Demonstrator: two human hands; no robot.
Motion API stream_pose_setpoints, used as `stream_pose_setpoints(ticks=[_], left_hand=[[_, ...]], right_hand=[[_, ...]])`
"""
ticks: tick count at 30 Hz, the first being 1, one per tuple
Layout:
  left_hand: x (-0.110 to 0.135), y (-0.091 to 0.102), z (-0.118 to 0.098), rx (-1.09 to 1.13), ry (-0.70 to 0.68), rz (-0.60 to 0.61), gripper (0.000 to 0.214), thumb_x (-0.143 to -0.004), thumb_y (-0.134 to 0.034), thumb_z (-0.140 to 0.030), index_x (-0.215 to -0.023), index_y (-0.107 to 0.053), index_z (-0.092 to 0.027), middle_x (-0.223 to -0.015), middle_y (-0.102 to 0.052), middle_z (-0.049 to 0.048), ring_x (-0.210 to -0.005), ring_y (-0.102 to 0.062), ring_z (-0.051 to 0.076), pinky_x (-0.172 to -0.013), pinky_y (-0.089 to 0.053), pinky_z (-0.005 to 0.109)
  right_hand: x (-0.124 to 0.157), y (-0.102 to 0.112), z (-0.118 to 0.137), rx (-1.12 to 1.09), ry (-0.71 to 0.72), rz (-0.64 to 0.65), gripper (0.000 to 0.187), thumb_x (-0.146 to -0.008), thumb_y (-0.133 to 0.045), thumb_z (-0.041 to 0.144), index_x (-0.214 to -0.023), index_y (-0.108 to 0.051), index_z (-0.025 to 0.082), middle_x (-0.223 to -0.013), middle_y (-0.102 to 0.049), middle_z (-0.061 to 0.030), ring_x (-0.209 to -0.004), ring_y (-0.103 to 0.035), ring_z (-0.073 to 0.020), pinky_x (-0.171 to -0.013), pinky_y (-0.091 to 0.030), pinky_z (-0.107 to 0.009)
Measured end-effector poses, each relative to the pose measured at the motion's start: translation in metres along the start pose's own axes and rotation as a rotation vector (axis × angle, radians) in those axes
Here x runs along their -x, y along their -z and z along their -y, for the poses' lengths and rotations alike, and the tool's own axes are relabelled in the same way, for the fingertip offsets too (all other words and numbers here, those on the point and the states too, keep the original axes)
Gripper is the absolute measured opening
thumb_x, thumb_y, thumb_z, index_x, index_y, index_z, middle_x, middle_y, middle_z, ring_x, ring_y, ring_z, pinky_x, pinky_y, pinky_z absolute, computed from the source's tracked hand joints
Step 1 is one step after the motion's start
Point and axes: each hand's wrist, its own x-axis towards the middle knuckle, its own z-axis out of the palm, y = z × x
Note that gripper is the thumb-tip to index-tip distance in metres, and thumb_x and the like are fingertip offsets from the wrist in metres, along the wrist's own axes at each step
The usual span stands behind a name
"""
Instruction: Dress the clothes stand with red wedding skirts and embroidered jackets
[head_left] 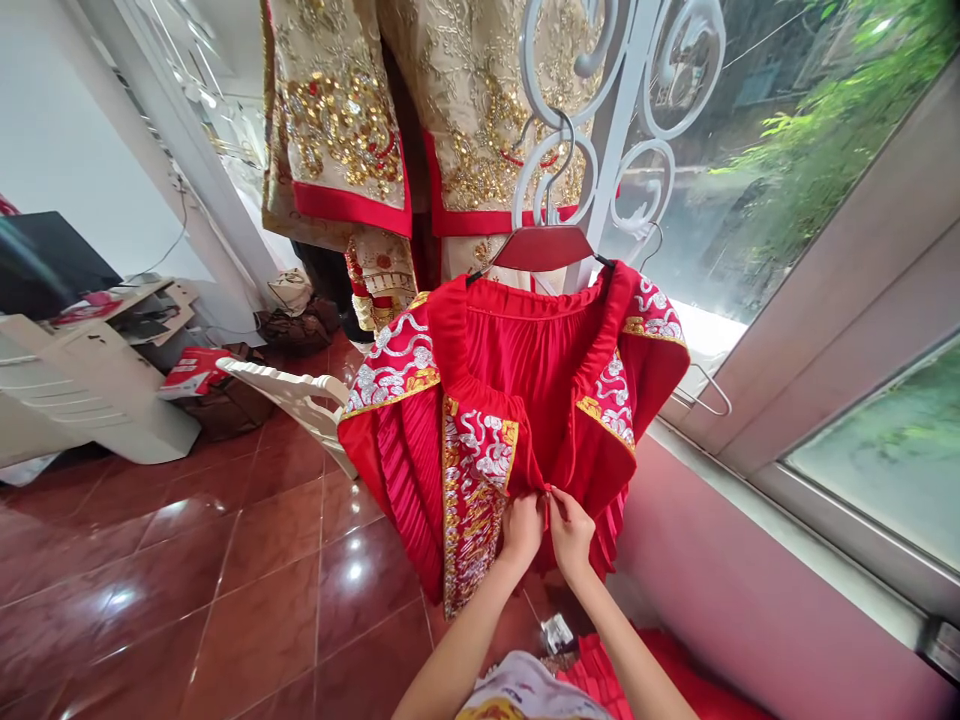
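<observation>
A red pleated skirt (405, 470) with silver and gold embroidery hangs by its waistband from a dark red hanger (544, 248). The hanger's metal hook loops over a white scrolled grille. Two thin red drawstrings (568, 440) run down from the waistband's ends and meet between my hands. My left hand (523, 528) is closed around the meeting point of the strings, its fingertips partly turned away. Pinched fingers of my right hand (571, 525) hold the strings right beside it. Both hands are in front of the skirt, near its embroidered panel (472, 530).
Behind the skirt hang gold-sequined garments (341, 130) with red hems. A white chair (292, 395) stands to the left, a desk (97, 370) farther left. A white metal hanger (709, 392) hangs by the window. Red fabric (600, 675) lies low beside my body.
</observation>
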Motion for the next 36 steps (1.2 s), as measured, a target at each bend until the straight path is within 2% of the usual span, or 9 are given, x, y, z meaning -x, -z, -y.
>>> stream_pose_setpoints(ticks=[3, 7, 12, 15, 19, 23, 28, 32, 36], left_hand=[[-0.002, 0.000, -0.002, -0.008, 0.008, 0.019, 0.030, -0.092, -0.036, -0.022, -0.100, -0.065, -0.017, -0.097, -0.070, 0.0106, -0.087, -0.065, 0.018, -0.076, -0.045, 0.027], [0.001, -0.003, -0.001, -0.012, 0.022, 0.038, 0.031, -0.091, -0.036, -0.020, -0.098, -0.066, -0.015, -0.095, -0.070, 0.0111, -0.085, -0.065, 0.019, -0.072, -0.045, 0.026], [0.007, -0.002, 0.004, -0.010, 0.028, 0.033, 0.032, -0.092, -0.035, -0.020, -0.102, -0.065, -0.015, -0.099, -0.069, 0.0123, -0.089, -0.064, 0.019, -0.076, -0.044, 0.027], [0.006, 0.000, 0.007, -0.018, 0.034, 0.047, 0.033, -0.092, -0.036, -0.023, -0.097, -0.067, -0.015, -0.095, -0.070, 0.0131, -0.085, -0.065, 0.019, -0.073, -0.043, 0.027], [0.007, 0.002, 0.008, -0.039, 0.033, 0.061, 0.029, -0.089, -0.040, -0.022, -0.094, -0.068, -0.016, -0.091, -0.070, 0.0121, -0.081, -0.065, 0.019, -0.069, -0.042, 0.026], [0.011, 0.002, 0.007, -0.065, 0.032, 0.058, 0.027, -0.089, -0.040, -0.019, -0.093, -0.067, -0.017, -0.091, -0.070, 0.0106, -0.083, -0.065, 0.019, -0.069, -0.041, 0.026], [0.015, -0.001, 0.006, -0.076, 0.022, 0.067, 0.026, -0.089, -0.041, -0.019, -0.088, -0.067, -0.017, -0.089, -0.070, 0.0074, -0.085, -0.065, 0.019, -0.072, -0.042, 0.026], [0.017, -0.002, 0.004, -0.085, 0.017, 0.021, 0.033, -0.094, -0.033, -0.022, -0.105, -0.063, -0.017, -0.103, -0.068, 0.0107, -0.095, -0.064, 0.020, -0.079, -0.043, 0.027], [0.011, 0.006, -0.001, -0.098, -0.017, -0.064, 0.034, -0.095, -0.031, -0.021, -0.103, -0.064, -0.017, -0.100, -0.069, 0.0091, -0.092, -0.065, 0.020, -0.077, -0.044, 0.027]], right_hand=[[0.001, -0.002, -0.003, 0.044, -0.014, -0.008, 0.037, -0.086, -0.044, 0.042, -0.088, -0.068, 0.014, -0.089, -0.070, -0.0138, -0.077, -0.067, -0.0209, -0.074, -0.054, -0.033], [-0.002, -0.003, -0.007, 0.077, 0.035, 0.102, 0.038, -0.087, -0.039, 0.042, -0.083, -0.066, 0.015, -0.083, -0.069, -0.0137, -0.073, -0.067, -0.0204, -0.071, -0.053, -0.032], [0.000, 0.003, 0.004, 0.039, 0.000, 0.131, 0.030, -0.084, -0.043, 0.038, -0.077, -0.062, 0.016, -0.077, -0.068, -0.0129, -0.067, -0.065, -0.0198, -0.066, -0.052, -0.032], [0.006, 0.004, 0.017, -0.129, -0.200, 0.082, 0.025, -0.077, -0.053, 0.040, -0.075, -0.061, 0.016, -0.075, -0.068, -0.0108, -0.066, -0.064, -0.0191, -0.065, -0.051, -0.031], [0.006, 0.004, 0.030, -0.584, -0.601, 0.062, 0.031, -0.063, -0.067, 0.044, -0.073, -0.055, 0.017, -0.065, -0.066, -0.0065, -0.061, -0.064, -0.0186, -0.062, -0.053, -0.031], [-0.007, 0.012, 0.037, -0.677, -0.830, 0.212, 0.034, -0.050, -0.073, 0.039, -0.068, -0.056, 0.015, -0.055, -0.061, -0.0027, -0.049, -0.058, -0.0141, -0.051, -0.049, -0.026], [-0.028, 0.025, 0.047, -0.695, -0.949, 0.512, 0.022, -0.051, -0.067, 0.030, -0.054, -0.055, 0.012, -0.044, -0.052, 0.0011, -0.035, -0.036, -0.0038, -0.037, -0.026, -0.017], [-0.043, 0.021, 0.063, -0.749, -0.966, 0.450, 0.013, -0.051, -0.058, 0.023, -0.049, -0.050, 0.014, -0.037, -0.037, 0.0072, -0.035, -0.022, -0.0015, -0.037, -0.014, -0.018], [-0.055, 0.013, 0.082, -0.786, -0.951, 0.383, 0.011, -0.052, -0.053, 0.023, -0.048, -0.046, 0.016, -0.038, -0.031, 0.0085, -0.036, -0.018, -0.0022, -0.037, -0.012, -0.019]])
